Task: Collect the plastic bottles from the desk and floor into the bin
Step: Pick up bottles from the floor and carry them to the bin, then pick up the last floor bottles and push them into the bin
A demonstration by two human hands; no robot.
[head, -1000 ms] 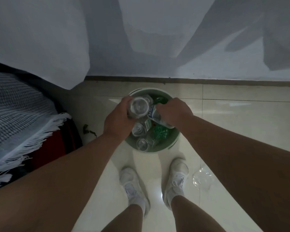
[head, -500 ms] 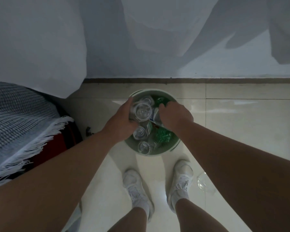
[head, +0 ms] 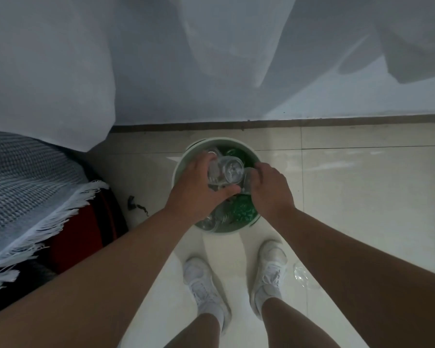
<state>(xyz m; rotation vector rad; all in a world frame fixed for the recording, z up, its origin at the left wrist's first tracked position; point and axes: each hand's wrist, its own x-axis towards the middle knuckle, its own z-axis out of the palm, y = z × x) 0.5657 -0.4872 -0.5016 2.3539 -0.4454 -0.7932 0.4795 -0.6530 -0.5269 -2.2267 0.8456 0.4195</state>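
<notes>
Pale floor tiles are met at 12 o'clock by a white curtain. A green bin, at 12 o'clock from the shoes, is filled with bottles. The left hand is curled round a clear bottle above it. At its 3 o'clock, the right hand is curled on a second bottle.

Clear glossy plastic bottle — glossy tiled floor, fringed woven cloth.
</notes>
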